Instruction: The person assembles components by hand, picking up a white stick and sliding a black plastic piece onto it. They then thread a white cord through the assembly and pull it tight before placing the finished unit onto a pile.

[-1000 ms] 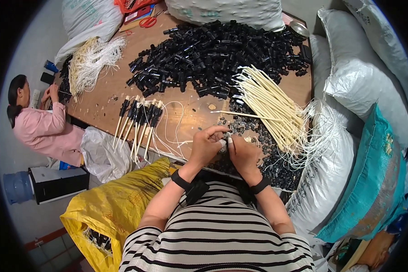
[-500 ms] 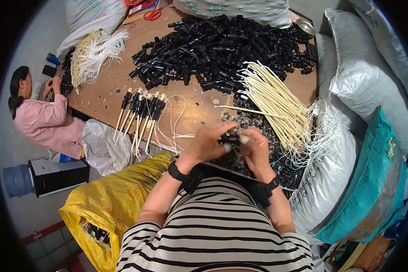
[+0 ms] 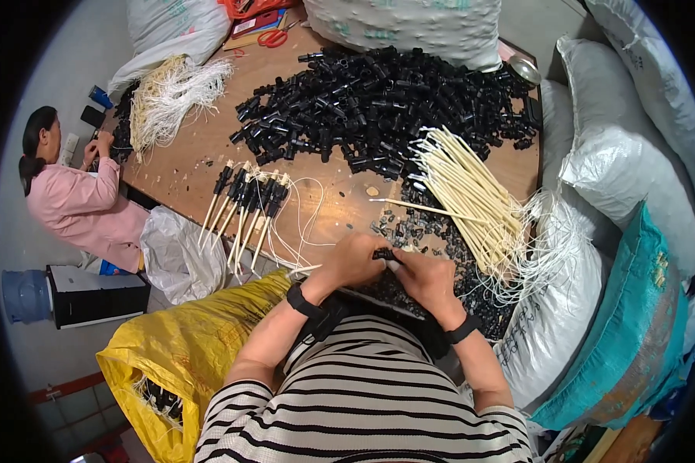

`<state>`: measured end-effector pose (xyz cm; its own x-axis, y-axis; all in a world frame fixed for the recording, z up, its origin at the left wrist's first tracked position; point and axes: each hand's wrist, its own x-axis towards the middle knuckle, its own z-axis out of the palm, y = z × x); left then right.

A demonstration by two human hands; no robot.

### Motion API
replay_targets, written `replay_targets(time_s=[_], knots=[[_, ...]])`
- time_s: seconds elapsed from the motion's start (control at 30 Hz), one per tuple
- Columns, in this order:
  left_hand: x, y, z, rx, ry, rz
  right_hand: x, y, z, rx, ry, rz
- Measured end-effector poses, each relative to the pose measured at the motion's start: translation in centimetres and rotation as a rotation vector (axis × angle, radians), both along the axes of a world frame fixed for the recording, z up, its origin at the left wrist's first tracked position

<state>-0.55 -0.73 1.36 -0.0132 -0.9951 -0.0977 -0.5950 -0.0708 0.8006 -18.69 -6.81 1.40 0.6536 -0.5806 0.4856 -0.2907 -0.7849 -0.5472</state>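
Note:
Close in front of me, my left hand (image 3: 354, 259) and my right hand (image 3: 426, 279) are both closed around a black plastic fitting (image 3: 384, 253). Fingers cover most of the fitting. From behind my left wrist a pale cream tube (image 3: 306, 268) sticks out to the left. Left of my hands, several finished-looking pieces (image 3: 243, 197), black fittings on cream tubes with white cords, lie in a row at the table edge. To the right lies a bundle of cream tubes (image 3: 471, 204) with white tips and loose white cords; a single tube (image 3: 417, 207) lies apart, pointing left.
A big heap of black fittings (image 3: 386, 108) covers the back of the table (image 3: 201, 147). Small dark bits (image 3: 471, 297) lie by my right hand. White sacks (image 3: 618, 139) and a teal sack (image 3: 618, 324) stand right, a yellow sack (image 3: 208, 332) left. A co-worker (image 3: 85, 201) in pink sits at far left.
My hands have come closer together, with the right hand turned over so its back shows and both gripping the black fitting. The whole view has shifted slightly, so the table sits lower.

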Motion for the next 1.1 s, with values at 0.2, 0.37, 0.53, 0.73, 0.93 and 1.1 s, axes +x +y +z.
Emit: replay_targets(time_s=[0.2,0.37,0.53,0.73,0.93,1.1], knots=[[-0.3,0.9,-0.1,-0.284,-0.208,0.087,1.8,-0.6,0.1,0.724,0.294,-0.105],[4.6,1.4,0.1,-0.418,-0.421,0.409,1.5,-1.3,2.2,0.141,-0.119,-0.237],[10.5,3.2,-0.7,-0.432,-0.945,0.691,1.8,0.1,2.4,0.033,0.252,0.194],[7.1,-1.2,-0.3,-0.355,-0.275,0.366,1.2,-2.6,0.3,0.231,0.16,-0.093],[4.9,-9.3,-1.9,-0.33,-0.417,0.36,-2.8,-8.0,0.0,-0.24,0.388,-0.443],[5.7,-8.0,-3.7,-0.297,-0.398,0.343,-2.9,-7.7,0.9,-0.287,0.298,-0.352]])
